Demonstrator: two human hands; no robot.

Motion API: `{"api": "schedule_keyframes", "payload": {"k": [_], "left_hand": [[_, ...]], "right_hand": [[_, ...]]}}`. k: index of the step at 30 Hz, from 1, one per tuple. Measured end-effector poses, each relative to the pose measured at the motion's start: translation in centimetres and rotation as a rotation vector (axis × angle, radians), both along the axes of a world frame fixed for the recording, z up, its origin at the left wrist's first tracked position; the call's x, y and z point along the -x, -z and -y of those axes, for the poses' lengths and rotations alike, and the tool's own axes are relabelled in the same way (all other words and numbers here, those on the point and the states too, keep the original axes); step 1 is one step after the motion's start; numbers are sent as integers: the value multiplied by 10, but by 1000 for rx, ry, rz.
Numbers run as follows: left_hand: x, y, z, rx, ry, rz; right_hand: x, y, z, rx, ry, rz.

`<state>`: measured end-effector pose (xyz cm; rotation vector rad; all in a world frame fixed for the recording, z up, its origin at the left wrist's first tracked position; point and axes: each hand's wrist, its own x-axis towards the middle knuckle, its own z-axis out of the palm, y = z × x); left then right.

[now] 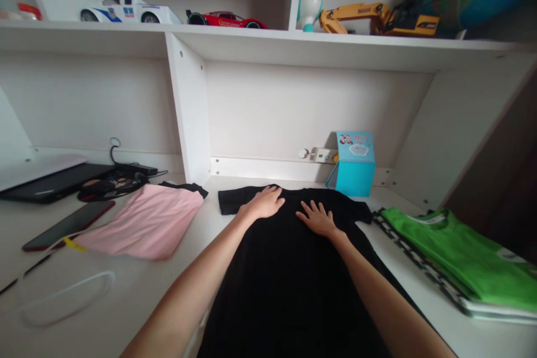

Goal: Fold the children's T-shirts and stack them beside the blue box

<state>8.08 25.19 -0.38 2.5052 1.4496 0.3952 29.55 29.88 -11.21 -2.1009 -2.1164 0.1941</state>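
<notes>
A black short-sleeved T-shirt (293, 279) lies spread out on the white desk, its collar end toward the back. My left hand (265, 202) rests on it near the left shoulder, palm down with the fingers stretched out. On the upper chest, right of the middle, my right hand (319, 219) lies flat with its fingers spread. Neither hand grips the cloth. The lower end of the shirt runs out of the picture at the bottom.
Folded pink cloth (155, 221) lies left, near a tablet (69, 226) and a black laptop (54, 182). A green shirt (465, 251) tops a folded stack at right. A blue desk calendar (356, 165) stands behind the black shirt. Toy vehicles fill the shelf (251, 39) above.
</notes>
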Motion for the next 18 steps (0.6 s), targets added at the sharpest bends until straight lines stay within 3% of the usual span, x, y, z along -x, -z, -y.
{"api": "schedule_keyframes", "payload": {"k": [3,6,9,12,15,18], "left_hand": [[19,57,-47,140,-212,-109],[39,83,-59,125,-290,-123],[51,87,-62,93,-355,-133],[55,88,-68,85,-393,-154],[54,92,-74,72,-401,-161],[56,93,-79,84,-381,-151]], "right_hand": [[3,-2,-3,39,-7,16],[4,-4,-9,59,-21,23],[-8,-8,-13,66,-60,23],[-39,-15,-8,79,-41,42],[-73,-28,7,78,70,88],[-78,-52,35,32,140,149]]}}
